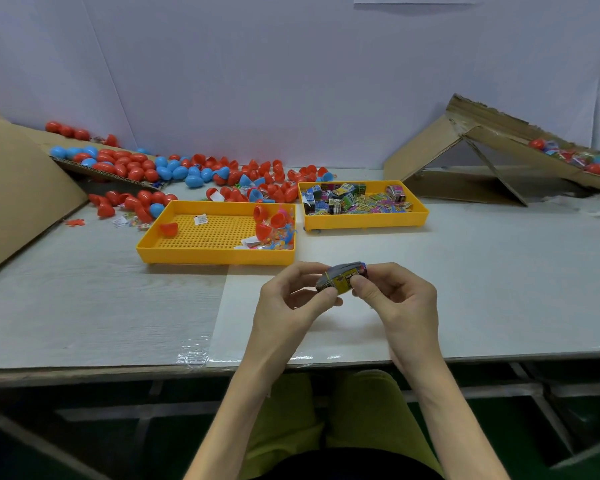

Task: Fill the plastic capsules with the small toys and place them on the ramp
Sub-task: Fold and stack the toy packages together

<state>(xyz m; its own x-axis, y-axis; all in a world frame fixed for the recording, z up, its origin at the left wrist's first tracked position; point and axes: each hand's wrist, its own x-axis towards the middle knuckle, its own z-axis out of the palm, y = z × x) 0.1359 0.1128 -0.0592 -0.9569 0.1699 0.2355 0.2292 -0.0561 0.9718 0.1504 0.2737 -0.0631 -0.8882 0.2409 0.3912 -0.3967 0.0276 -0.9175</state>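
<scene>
Over the table's near middle, my left hand (297, 299) and my right hand (394, 297) together pinch a small bundle of printed cards (340, 280), grey and yellow, held by a band. Behind them a yellow tray (364, 220) holds several colourful packets. A second yellow tray (187, 252), to the left, carries red capsule halves (267, 220) and small plastic toys in its right corner. Red and blue capsules (174, 171) lie heaped along the back left. The cardboard ramp (492, 140) stands at the right, with filled capsules (575, 157) on its slope.
A cardboard chute (21, 188) leans at the left edge with capsules spilling from it. Loose paper slips and a red toy (75, 222) lie near it. Crumpled clear plastic (589, 206) sits under the ramp's lower end. The table's front edge runs just below my wrists.
</scene>
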